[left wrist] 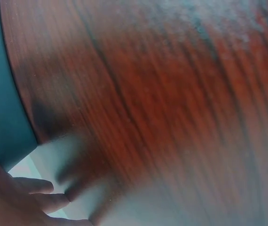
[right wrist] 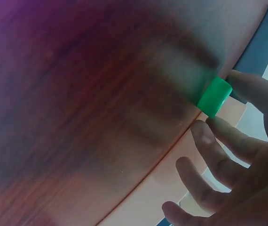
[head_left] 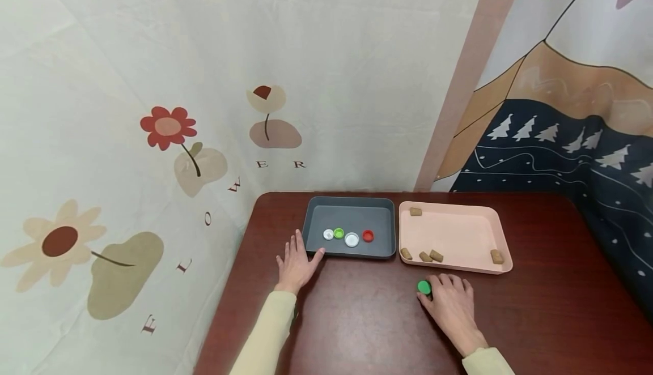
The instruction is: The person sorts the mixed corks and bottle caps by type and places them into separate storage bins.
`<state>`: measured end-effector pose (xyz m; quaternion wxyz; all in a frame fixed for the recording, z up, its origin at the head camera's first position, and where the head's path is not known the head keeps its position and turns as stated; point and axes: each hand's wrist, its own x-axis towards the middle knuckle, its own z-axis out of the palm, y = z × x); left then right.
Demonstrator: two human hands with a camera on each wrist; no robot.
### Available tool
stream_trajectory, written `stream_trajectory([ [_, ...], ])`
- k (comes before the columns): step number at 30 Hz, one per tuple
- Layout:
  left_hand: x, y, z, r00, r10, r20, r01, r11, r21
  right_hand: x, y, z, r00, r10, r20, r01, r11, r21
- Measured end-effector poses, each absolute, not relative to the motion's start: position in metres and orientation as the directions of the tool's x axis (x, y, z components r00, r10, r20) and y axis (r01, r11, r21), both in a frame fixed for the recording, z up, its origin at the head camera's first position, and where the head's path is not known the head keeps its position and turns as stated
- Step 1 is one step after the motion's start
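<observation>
Left hand flat on dark wood desk, fingers relaxed, touching grey tray rim. Flower-print cloth wall behind, mountain print to the right. Pink tray holds corks. Right hand pinches green cap on desk, just before pink tray; cap small, round, glossy.

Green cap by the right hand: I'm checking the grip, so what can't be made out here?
- Head view: right hand covers where the fingers meet the green cap.
- Right wrist view: table blurred; pink tray cut off.
- Left wrist view: blurred; only a grey tray edge shows.
</observation>
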<state>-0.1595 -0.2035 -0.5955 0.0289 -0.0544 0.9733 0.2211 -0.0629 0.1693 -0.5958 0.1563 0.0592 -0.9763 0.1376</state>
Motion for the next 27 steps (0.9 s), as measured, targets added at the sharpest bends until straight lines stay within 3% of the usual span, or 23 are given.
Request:
stream_trajectory([
  [6,-0.159,-0.203,-0.595,-0.993,-0.094,-0.078,-0.118,0.897,0.426,-0.063,0.170,-0.594,-0.957,-0.080,0.280,-0.153,0.955,-0.253],
  [12,-0.159,-0.203,-0.595,-0.992,-0.094,-0.087,-0.122,0.899,0.421,-0.061,0.170,-0.592,-0.959,-0.065,0.275,-0.169,0.913,-0.372],
  [22,-0.159,-0.203,-0.596,-0.992,-0.100,-0.081,-0.125,0.894,0.430,-0.067,0.163,-0.582,-0.879,-0.040,0.475,-0.281,0.848,-0.449],
  [27,-0.160,-0.203,-0.597,-0.992,-0.097,-0.084,-0.124,0.895,0.429,-0.074,0.152,-0.574,-0.865,0.002,0.501,-0.293,0.810,-0.508],
])
